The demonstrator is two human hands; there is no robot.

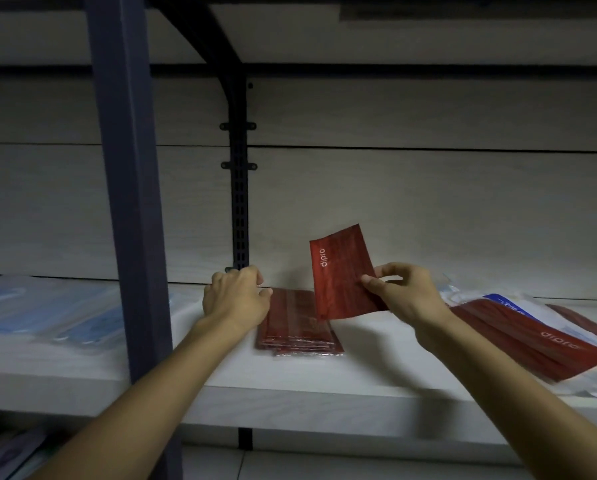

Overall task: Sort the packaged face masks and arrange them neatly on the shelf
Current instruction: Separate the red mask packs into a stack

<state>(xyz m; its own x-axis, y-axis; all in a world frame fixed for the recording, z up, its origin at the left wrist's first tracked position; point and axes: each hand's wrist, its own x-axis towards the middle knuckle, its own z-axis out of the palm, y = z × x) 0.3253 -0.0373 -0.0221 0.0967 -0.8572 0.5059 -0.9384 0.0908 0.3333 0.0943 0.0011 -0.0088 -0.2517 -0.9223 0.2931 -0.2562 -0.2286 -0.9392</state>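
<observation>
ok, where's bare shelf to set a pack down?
Bare shelf between the blue post and the red stack, and in front of that stack. Crowded right: loose mask packs. Blue packs fill the left.

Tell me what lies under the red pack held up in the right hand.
Under the held red pack, the stack of red packs lies flat on the white shelf. The pack covers the stack's right rear corner.

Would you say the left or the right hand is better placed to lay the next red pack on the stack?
Right, probably. The right hand already pinches a red pack, tilted just above the stack. The left hand holds none; it rests at the stack's far left corner.
</observation>
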